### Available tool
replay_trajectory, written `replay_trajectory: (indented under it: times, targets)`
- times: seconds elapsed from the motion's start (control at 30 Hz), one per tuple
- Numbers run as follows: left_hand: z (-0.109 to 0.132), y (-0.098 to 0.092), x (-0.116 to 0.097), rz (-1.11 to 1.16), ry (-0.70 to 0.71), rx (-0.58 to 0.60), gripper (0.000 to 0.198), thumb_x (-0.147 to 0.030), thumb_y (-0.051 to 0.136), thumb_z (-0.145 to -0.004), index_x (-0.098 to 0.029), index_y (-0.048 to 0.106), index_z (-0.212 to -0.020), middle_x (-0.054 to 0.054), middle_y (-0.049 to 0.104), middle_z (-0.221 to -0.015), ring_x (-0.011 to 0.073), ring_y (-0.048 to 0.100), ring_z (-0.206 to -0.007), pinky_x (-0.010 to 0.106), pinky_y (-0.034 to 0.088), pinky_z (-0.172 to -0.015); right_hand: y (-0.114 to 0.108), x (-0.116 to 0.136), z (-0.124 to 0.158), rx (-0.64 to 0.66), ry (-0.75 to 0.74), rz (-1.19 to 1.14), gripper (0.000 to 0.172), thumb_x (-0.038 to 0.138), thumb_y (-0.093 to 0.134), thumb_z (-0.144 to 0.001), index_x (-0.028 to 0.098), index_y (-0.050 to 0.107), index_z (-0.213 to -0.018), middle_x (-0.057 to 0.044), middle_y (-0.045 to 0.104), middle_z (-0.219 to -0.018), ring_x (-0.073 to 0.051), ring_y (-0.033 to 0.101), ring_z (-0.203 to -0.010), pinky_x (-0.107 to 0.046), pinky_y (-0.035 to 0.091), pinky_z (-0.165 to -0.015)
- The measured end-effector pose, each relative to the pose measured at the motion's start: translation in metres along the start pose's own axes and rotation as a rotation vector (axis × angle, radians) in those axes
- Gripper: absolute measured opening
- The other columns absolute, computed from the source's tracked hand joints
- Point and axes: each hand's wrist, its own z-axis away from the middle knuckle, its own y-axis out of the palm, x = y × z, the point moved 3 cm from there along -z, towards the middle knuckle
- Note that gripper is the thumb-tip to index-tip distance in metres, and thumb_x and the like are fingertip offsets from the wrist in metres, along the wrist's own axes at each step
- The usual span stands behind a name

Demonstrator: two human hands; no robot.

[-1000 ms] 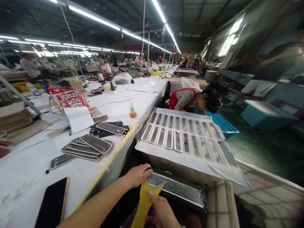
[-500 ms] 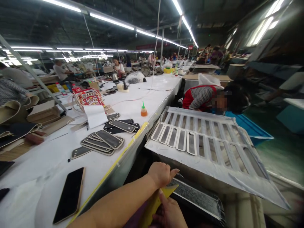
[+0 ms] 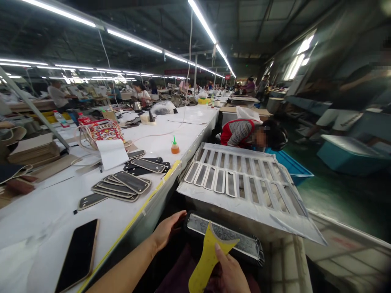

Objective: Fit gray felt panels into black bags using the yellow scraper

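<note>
A long black piece, perhaps the base of a bag, has a grey panel framed by a pale edge. It lies low in front of me, below the white rack. My left hand is at its left end, the thumb along the edge and the other fingers partly hidden behind it. My right hand grips a yellow scraper with a curved, pointed-cornered blade. The thumb presses on the blade's face, and the blade overlaps the grey panel in view; contact with it I cannot tell.
A white slotted rack bears several dark, pale-edged strips. On the table are a phone, stacked dark strips and an orange glue bottle. A person in a red apron bends behind the rack, by a blue crate.
My left hand has moved left and down from the scraper's tip to the black piece's left end. The scraper now stands more upright, showing its face. The view has turned right.
</note>
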Motion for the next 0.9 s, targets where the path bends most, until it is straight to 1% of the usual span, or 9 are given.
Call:
replay_trajectory:
  times: [0.1,0.23,0.4,0.47,0.57,0.63,0.7,0.8,0.9]
  targets:
    - [0.004,0.009,0.014,0.098,-0.007,0.048,0.046,-0.038,0.057,-0.079,-0.024,0.052,-0.123,0.006,0.056,-0.125,0.0231,0.048,-0.116,0.034,0.036,-0.094,0.004,0.012,-0.001,0.001,-0.097,-0.078,0.030,0.046,0.065,-0.070,0.019,0.058,-0.083,-0.004,0.068,-0.073,-0.021,0.064,-0.065,-0.029,0.048,-0.052]
    - [-0.003,0.019,0.011,0.139,0.009,0.072,0.052,-0.026,0.059,-0.074,-0.020,0.050,-0.125,0.006,0.062,-0.113,0.0211,0.057,-0.101,0.032,0.036,-0.092,0.017,0.040,-0.016,-0.027,-0.299,-0.136,0.030,0.040,0.066,-0.070,0.022,0.057,-0.092,-0.002,0.068,-0.087,-0.021,0.064,-0.074,-0.030,0.051,-0.059]
    - [-0.007,0.019,-0.001,0.020,0.018,0.067,0.053,-0.020,0.057,-0.067,-0.018,0.053,-0.120,0.006,0.061,-0.114,0.0219,0.056,-0.101,0.032,0.038,-0.088,0.053,0.071,-0.048,0.041,-0.484,-0.144,0.046,0.029,0.065,-0.069,0.025,0.049,-0.112,0.000,0.066,-0.096,-0.020,0.063,-0.080,-0.031,0.052,-0.064]
    - [-0.008,0.019,-0.006,-0.069,0.079,0.065,0.051,-0.017,0.053,-0.067,-0.018,0.053,-0.118,0.005,0.062,-0.111,0.0213,0.055,-0.101,0.032,0.038,-0.089,0.068,0.077,-0.061,0.077,-0.511,-0.102,0.044,0.030,0.060,-0.072,0.023,0.049,-0.114,-0.003,0.065,-0.096,-0.022,0.063,-0.084,-0.034,0.052,-0.066]
    - [-0.011,0.021,-0.011,-0.229,0.220,0.061,0.049,-0.012,0.048,-0.068,-0.016,0.053,-0.117,0.004,0.063,-0.107,0.0202,0.055,-0.100,0.032,0.038,-0.091,0.079,0.085,-0.071,0.060,-0.638,0.142,0.033,0.033,0.052,-0.077,0.019,0.056,-0.106,-0.008,0.065,-0.095,-0.025,0.061,-0.085,-0.039,0.050,-0.072]
    - [-0.012,0.023,-0.013,-0.318,0.285,0.046,0.048,-0.011,0.046,-0.069,-0.015,0.053,-0.116,0.005,0.062,-0.109,0.0203,0.054,-0.102,0.031,0.038,-0.091,0.080,0.090,-0.071,0.002,-0.830,0.462,0.026,0.033,0.051,-0.078,0.017,0.062,-0.096,-0.010,0.065,-0.096,-0.027,0.059,-0.089,-0.041,0.045,-0.082]
    - [-0.012,0.024,-0.013,-0.409,0.305,-0.022,0.046,-0.011,0.045,-0.070,-0.015,0.054,-0.115,0.006,0.061,-0.111,0.0209,0.053,-0.104,0.031,0.038,-0.092,0.080,0.092,-0.068,-0.058,-0.988,0.801,0.021,0.030,0.052,-0.077,0.018,0.066,-0.089,-0.011,0.064,-0.095,-0.028,0.056,-0.092,-0.042,0.040,-0.087]
    - [-0.009,0.021,-0.011,-0.455,0.280,-0.098,0.044,-0.016,0.046,-0.074,-0.016,0.052,-0.117,0.006,0.059,-0.115,0.0219,0.053,-0.106,0.033,0.037,-0.094,0.082,0.085,-0.075,-0.073,-0.982,1.050,0.020,0.024,0.053,-0.074,0.017,0.066,-0.086,-0.011,0.066,-0.089,-0.026,0.057,-0.087,-0.041,0.040,-0.084]
    - [-0.003,0.015,-0.004,-0.228,0.188,0.054,0.050,-0.025,0.049,-0.079,-0.019,0.045,-0.128,0.006,0.052,-0.128,0.0229,0.046,-0.117,0.035,0.031,-0.101,0.088,0.073,-0.089,-0.048,-0.898,0.910,0.019,0.019,0.053,-0.068,0.017,0.061,-0.085,-0.004,0.064,-0.074,-0.019,0.058,-0.070,-0.034,0.045,-0.071]
